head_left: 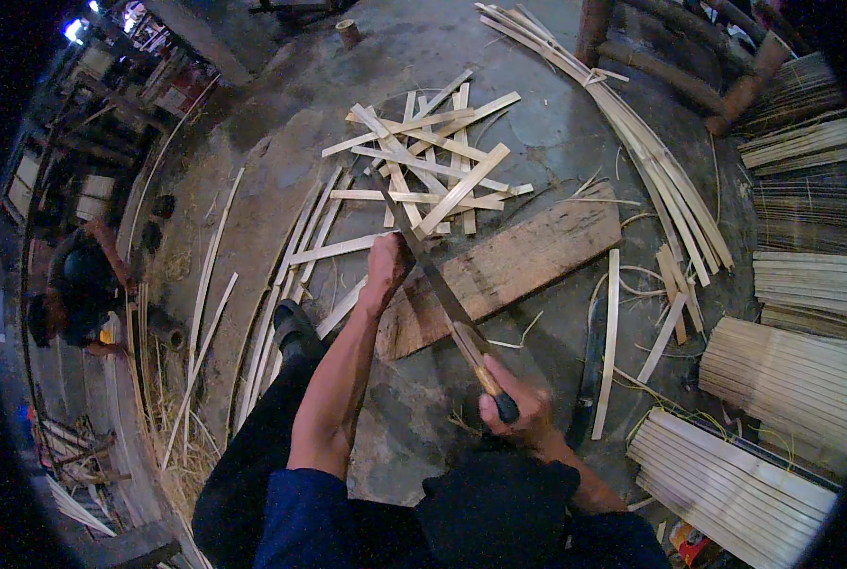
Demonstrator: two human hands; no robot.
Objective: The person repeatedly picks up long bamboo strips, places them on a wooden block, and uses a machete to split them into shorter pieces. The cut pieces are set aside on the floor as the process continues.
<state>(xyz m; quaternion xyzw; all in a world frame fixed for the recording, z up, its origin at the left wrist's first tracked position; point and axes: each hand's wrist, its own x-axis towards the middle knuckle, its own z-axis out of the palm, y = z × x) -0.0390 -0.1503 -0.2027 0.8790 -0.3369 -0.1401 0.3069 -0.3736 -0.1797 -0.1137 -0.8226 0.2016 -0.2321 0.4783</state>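
My right hand (521,408) is closed round the wooden, black-ended handle of a long-bladed knife (435,280). Its narrow dark blade slants up and left over the wooden board (528,251), passing right beside my left fist; I cannot make out its edge. My left hand (388,264) is closed on a pale bamboo strip (333,250), which sticks out to the left. Fingers hide the strip's other end. Just beyond the hands lies a loose, crisscrossed pile of short bamboo strips (461,197).
Long bamboo strips (217,242) lie on the floor at left, near my foot (295,332). Another long bundle (646,161) curves along the right. Bundled slats (736,484) are stacked at far right, below a wooden frame (661,71). Another person (87,275) is at far left.
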